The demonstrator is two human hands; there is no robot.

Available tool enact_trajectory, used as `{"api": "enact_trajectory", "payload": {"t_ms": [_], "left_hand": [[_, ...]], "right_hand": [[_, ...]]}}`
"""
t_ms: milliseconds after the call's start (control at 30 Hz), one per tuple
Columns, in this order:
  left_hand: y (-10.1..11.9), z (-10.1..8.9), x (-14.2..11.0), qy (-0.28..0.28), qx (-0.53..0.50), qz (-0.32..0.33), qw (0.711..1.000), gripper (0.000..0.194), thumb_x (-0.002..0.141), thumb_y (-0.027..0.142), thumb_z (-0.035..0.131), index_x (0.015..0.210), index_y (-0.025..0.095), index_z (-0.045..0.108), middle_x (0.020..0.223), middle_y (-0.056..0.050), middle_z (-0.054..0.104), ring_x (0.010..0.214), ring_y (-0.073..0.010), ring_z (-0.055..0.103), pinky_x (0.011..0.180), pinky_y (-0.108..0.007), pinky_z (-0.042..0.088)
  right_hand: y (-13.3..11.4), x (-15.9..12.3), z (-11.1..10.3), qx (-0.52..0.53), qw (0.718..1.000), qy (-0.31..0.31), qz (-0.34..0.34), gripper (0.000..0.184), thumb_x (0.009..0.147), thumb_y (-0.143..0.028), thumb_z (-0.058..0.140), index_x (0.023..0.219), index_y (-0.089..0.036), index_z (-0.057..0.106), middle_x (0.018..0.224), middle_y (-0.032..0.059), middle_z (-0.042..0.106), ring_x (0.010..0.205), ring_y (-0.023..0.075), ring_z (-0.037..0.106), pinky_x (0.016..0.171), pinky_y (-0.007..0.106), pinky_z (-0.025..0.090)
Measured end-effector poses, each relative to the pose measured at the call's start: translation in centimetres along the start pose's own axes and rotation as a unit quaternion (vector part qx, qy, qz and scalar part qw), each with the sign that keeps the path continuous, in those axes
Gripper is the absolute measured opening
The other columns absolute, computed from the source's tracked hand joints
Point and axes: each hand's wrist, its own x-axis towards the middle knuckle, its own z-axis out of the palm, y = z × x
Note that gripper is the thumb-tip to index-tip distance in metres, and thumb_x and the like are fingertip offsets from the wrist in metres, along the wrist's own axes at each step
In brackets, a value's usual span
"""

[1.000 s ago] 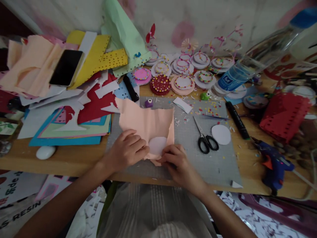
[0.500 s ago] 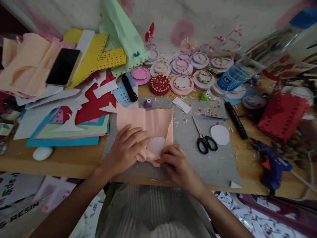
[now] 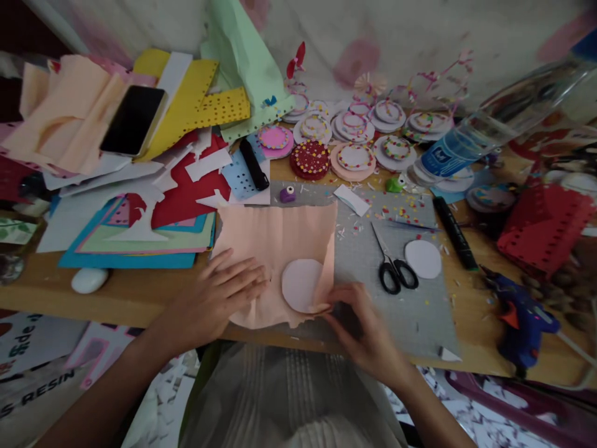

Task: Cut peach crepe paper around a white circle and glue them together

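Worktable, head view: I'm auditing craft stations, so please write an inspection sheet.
Surface: wooden table, gray mat on it
Work things: peach paper; white disc on it, partly under its right edge
Clutter: paper pile at left, phone on top; scissors; marker
Hands: left hand flat on the peach paper; right hand pinching its lower right edge
Cables: pale cable from the blue glue gun
Surroundings: pink-spotted backdrop; white scraps below the table

**Paper pile [image 3: 181, 205] left, sheet [image 3: 275, 236] centre, scissors [image 3: 390, 258] right**

One disc [image 3: 298, 283] lies on the sheet. Right of the scissors: a second disc [image 3: 423, 259], then the glue gun [image 3: 525, 323]. A phone [image 3: 133, 120] lies on the paper pile. Behind the mat [image 3: 410, 317], stacked discs [image 3: 353, 162].
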Motion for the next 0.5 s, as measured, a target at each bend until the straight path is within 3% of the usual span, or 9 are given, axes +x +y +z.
{"api": "enact_trajectory", "payload": {"t_ms": [200,300,367,433,500], "left_hand": [[0.1,0.0,-1.9,-0.075,-0.051,-0.02,0.996,0.073,0.073,0.003,0.045,0.143,0.025,0.041,0.156,0.0,0.034,0.145,-0.0229,0.026,0.119,-0.052,0.014],[0.7,-0.1,-2.1,-0.083,-0.088,-0.033,0.992,0.077,0.072,0.009,0.05,0.147,0.022,0.034,0.159,-0.004,0.026,0.146,-0.0262,0.02,0.119,-0.054,0.014],[1.2,-0.1,-2.0,-0.063,-0.107,-0.05,0.991,0.07,0.075,0.016,0.054,0.143,0.02,0.039,0.156,-0.007,0.032,0.144,-0.0281,0.024,0.118,-0.055,0.016],[1.7,0.1,-1.4,-0.024,-0.107,-0.081,0.991,0.052,0.083,0.026,0.054,0.135,0.019,0.049,0.148,-0.009,0.044,0.138,-0.029,0.034,0.116,-0.054,0.021],[2.3,0.6,-0.6,0.015,-0.094,-0.113,0.989,0.038,0.09,0.032,0.05,0.124,0.017,0.056,0.134,-0.01,0.056,0.128,-0.029,0.044,0.112,-0.053,0.028]], "right_hand": [[-0.7,-1.5,-2.0,-0.15,0.986,0.075,-0.025,0.027,0.088,-0.007,0.05,0.109,-0.022,0.054,0.103,0.0095,0.058,0.098,0.0246,0.055,0.08,0.042,0.046],[-2.1,-0.5,-1.3,-0.154,0.983,0.002,-0.101,0.039,0.087,-0.008,0.051,0.124,-0.022,0.051,0.122,0.0123,0.059,0.119,0.0283,0.051,0.092,0.046,0.045],[-2.8,0.6,-0.4,-0.168,0.973,-0.062,-0.147,0.041,0.089,-0.012,0.051,0.129,-0.021,0.05,0.129,0.0113,0.059,0.128,0.0283,0.045,0.1,0.048,0.041],[-3.1,1.6,0.3,-0.2,0.963,-0.091,-0.156,0.035,0.091,-0.014,0.051,0.126,-0.021,0.054,0.12,0.0089,0.065,0.125,0.0271,0.049,0.103,0.049,0.036],[-2.7,1.9,0.4,-0.237,0.959,-0.083,-0.129,0.025,0.091,-0.017,0.054,0.115,-0.021,0.061,0.102,0.006,0.07,0.11,0.0256,0.057,0.102,0.05,0.034]]}}
